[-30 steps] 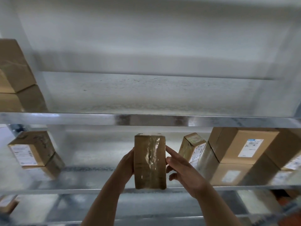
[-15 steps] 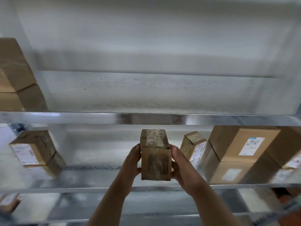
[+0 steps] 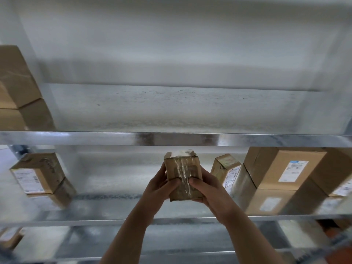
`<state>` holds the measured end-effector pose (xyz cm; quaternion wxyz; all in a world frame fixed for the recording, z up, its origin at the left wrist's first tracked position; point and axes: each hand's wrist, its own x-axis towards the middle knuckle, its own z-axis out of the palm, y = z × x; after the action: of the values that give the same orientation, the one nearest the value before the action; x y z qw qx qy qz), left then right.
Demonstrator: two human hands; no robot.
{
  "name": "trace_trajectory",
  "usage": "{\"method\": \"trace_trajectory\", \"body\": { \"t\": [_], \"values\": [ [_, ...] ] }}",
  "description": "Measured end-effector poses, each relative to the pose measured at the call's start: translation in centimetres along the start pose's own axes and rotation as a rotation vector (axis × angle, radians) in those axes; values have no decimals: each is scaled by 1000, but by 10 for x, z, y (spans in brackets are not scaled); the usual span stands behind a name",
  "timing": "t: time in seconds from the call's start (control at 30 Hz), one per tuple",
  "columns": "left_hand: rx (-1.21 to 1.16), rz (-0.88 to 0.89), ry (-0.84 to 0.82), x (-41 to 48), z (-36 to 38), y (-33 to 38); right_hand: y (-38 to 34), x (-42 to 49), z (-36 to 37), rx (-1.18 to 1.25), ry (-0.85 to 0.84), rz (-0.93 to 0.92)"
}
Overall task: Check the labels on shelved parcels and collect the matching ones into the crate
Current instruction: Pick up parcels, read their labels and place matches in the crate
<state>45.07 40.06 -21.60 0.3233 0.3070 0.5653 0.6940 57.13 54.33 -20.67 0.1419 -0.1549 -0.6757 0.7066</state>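
Straight ahead in the head view, left grip and right grip both clasp a taped brown parcel, upright, before the middle shelf; labelled boxes stand to its right.

Brown cardboard parcel striped with glossy clear tape; neighbouring brown boxes carry white labels with blue headers; shelves mottled silver-grey.

parcel: turned, tape strip now faces camera | left hand, right hand: thumbs moved onto front face, frame centre
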Motion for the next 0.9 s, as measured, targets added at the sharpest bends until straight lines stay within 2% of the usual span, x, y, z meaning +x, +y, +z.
{"method": "trace_trajectory", "body": {
  "t": [0.37,0.53,0.67,0.9],
  "values": [
    [44,31,-21,7,6,3,1,3,-3,26,84,-58],
    [-71,-11,17,3,-6,-7,11,2,-7,140,16,-33],
    [-175,-58,107,3,-8,-12,11,2,-5,227,36,-45],
    [-273,-15,101,0,-6,-15,16,3,0,379,65,-92]
  ]
}}
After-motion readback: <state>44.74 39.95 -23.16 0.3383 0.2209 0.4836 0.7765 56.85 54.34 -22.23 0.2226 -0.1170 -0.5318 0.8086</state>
